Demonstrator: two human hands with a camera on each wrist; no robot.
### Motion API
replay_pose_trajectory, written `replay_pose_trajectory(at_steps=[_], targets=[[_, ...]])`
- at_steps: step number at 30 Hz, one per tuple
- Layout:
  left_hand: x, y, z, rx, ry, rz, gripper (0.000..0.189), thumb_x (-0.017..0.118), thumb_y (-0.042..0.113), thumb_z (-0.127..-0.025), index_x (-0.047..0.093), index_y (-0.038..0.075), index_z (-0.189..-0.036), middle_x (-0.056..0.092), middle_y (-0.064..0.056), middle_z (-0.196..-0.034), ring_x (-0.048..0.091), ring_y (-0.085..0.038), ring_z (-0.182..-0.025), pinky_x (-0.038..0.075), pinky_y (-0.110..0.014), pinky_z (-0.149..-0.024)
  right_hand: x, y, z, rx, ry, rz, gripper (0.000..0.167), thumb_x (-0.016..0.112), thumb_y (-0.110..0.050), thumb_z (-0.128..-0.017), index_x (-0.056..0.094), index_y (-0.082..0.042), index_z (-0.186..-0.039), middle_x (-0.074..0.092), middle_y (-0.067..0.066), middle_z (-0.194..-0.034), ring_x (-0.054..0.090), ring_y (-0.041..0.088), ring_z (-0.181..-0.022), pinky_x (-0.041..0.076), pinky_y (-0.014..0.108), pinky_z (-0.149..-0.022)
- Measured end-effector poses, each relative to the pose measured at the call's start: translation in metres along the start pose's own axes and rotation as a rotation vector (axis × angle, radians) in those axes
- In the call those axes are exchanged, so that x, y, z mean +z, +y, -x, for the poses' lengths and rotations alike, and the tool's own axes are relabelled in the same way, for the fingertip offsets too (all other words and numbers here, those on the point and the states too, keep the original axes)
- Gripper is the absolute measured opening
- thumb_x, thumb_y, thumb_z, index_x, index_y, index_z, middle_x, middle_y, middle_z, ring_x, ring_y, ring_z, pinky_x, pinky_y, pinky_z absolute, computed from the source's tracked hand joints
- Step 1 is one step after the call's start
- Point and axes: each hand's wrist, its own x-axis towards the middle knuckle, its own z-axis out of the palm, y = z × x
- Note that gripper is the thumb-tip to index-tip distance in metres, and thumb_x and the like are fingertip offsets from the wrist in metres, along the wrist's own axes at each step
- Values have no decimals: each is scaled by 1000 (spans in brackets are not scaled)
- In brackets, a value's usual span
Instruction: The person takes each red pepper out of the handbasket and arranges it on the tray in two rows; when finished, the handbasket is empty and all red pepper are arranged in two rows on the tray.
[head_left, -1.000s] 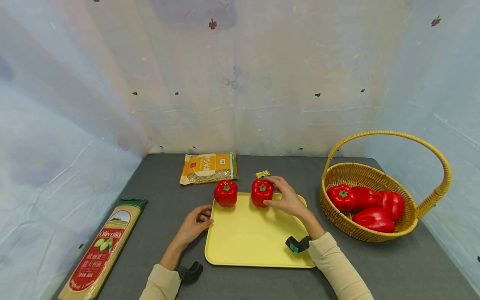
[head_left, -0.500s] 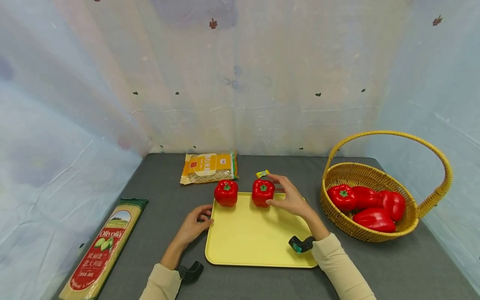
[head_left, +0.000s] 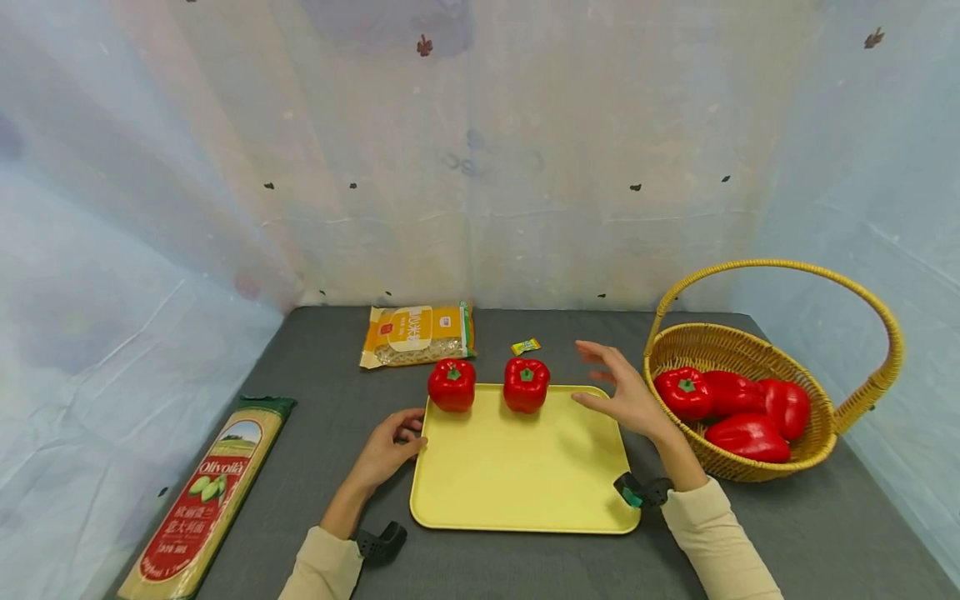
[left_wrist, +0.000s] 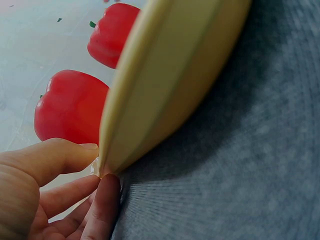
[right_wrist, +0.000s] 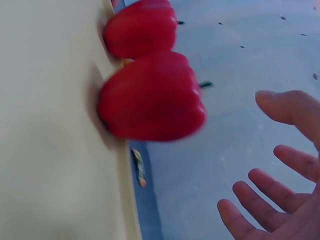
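Two red bell peppers stand upright on the yellow tray [head_left: 517, 475] along its back edge: the left bell pepper [head_left: 452, 386] at the back left corner, the other bell pepper [head_left: 526, 385] near the middle. My left hand [head_left: 390, 448] holds the tray's left edge; in the left wrist view the thumb [left_wrist: 60, 157] and fingertips lie on either side of the rim. Over the tray's back right corner is my right hand [head_left: 622, 398], its fingers spread and holding nothing, apart from the nearer pepper in the right wrist view.
A wicker basket [head_left: 813, 467] with a tall handle stands at right, with several red bell peppers [head_left: 746, 437] inside. Behind the tray lie an orange-and-clear food bag [head_left: 416, 335] and a small yellow packet [head_left: 526, 347]. A spaghetti pack [head_left: 206, 500] lies at left on the grey tabletop.
My right hand has let go of the middle bell pepper and moved right, toward the basket. The pepper stays on the tray. My left hand has not visibly moved.
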Motion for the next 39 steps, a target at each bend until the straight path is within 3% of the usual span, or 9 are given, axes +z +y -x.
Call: replay_pose_trajectory(at_steps=[3, 6, 10, 13, 18, 23, 30, 37, 39], targets=[[0, 0, 0, -5, 0, 3, 45, 67, 3, -83, 54, 2, -126, 56, -12, -102, 55, -17, -76, 50, -27, -59, -15, -4, 6, -27, 33, 47, 67, 70, 3, -79, 38, 3, -137, 41, 21, -132, 41, 38, -118, 40, 52, -94], [0, -1, 1, -15, -3, 11, 45, 67, 3, -83, 54, 3, -126, 55, -12, -103, 55, -18, -76, 50, -27, -59, -30, -9, 13, -43, 66, 90, 66, 71, 5, -77, 39, 5, -135, 43, 19, -132, 44, 36, -115, 45, 39, -94], [-1, -1, 1, -17, -2, 19, 46, 67, 3, -83, 54, 2, -126, 55, -12, -103, 55, -18, -77, 50, -27, -59, -53, -11, 21, -52, 114, 117, 66, 72, 9, -75, 42, 6, -134, 46, 10, -129, 49, 16, -112, 44, 16, -90], [-2, -1, 1, -20, 5, 20, 45, 68, 3, -82, 54, 3, -126, 55, -12, -103, 54, -18, -77, 50, -27, -59, -70, -4, 26, -55, 150, 120, 65, 71, 11, -74, 44, 4, -133, 48, -2, -125, 49, 2, -108, 42, 9, -86], [-2, 1, 2, -24, 2, 23, 45, 67, 3, -83, 54, 2, -126, 54, -12, -103, 54, -18, -78, 51, -26, -60, -98, 16, 31, -44, 167, 68, 61, 68, 12, -76, 45, 3, -132, 49, -7, -125, 51, 4, -109, 44, 12, -86], [-2, -2, 1, -17, -7, 30, 45, 68, 3, -83, 54, 2, -126, 55, -13, -104, 55, -18, -77, 51, -27, -60, -117, 22, 34, 1, 170, 20, 56, 65, 11, -80, 44, 4, -132, 49, -2, -128, 52, 5, -110, 45, 13, -85], [-1, -3, 1, -21, 0, 25, 45, 68, 5, -83, 55, 3, -125, 55, -12, -103, 55, -18, -76, 51, -27, -60, -135, 42, 39, 34, 106, -183, 53, 58, 13, -84, 39, 10, -133, 52, 2, -127, 55, 9, -110, 47, 17, -86], [0, -2, 0, -24, 0, 30, 46, 69, 5, -83, 54, 3, -126, 55, -12, -105, 54, -17, -77, 50, -26, -59, -148, 66, 43, 70, 29, -142, 53, 58, 11, -85, 37, 10, -134, 51, 0, -130, 54, 9, -114, 46, 16, -85], [0, -2, 0, -19, 2, 36, 46, 69, 5, -83, 54, 2, -126, 55, -12, -105, 53, -17, -76, 50, -26, -59, -151, 71, 44, 92, 12, -130, 54, 58, 10, -86, 37, 9, -135, 49, 5, -132, 51, 12, -117, 46, 15, -86]])
